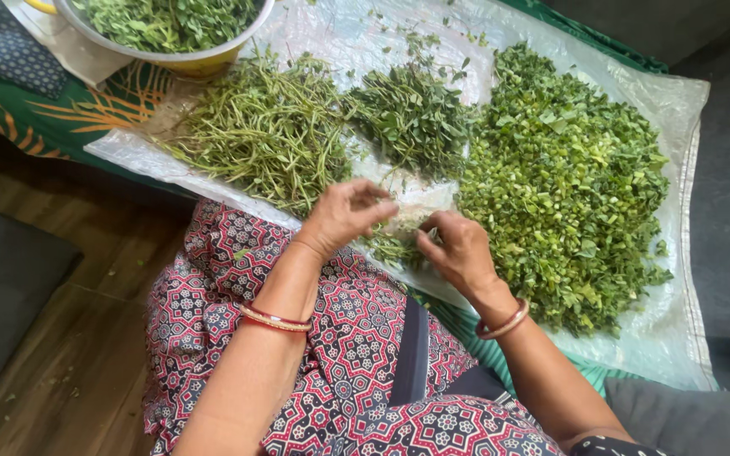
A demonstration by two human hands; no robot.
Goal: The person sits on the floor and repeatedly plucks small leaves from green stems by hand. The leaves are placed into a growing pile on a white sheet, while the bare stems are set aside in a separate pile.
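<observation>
Left hand (344,215) fingers pinched, right hand (458,249) fingers curled, seemingly both grasping leafy sprig (399,241).

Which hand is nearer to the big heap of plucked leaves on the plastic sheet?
The right hand: it sits just beside the heap of plucked leaves, at its near-left edge. The left hand is farther off, closer to the pile of bare stems.

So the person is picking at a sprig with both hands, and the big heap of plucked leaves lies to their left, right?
Not quite: the head view shows both hands, left hand and right hand, on the sprig, but the big heap of plucked leaves lies to their right.
</observation>
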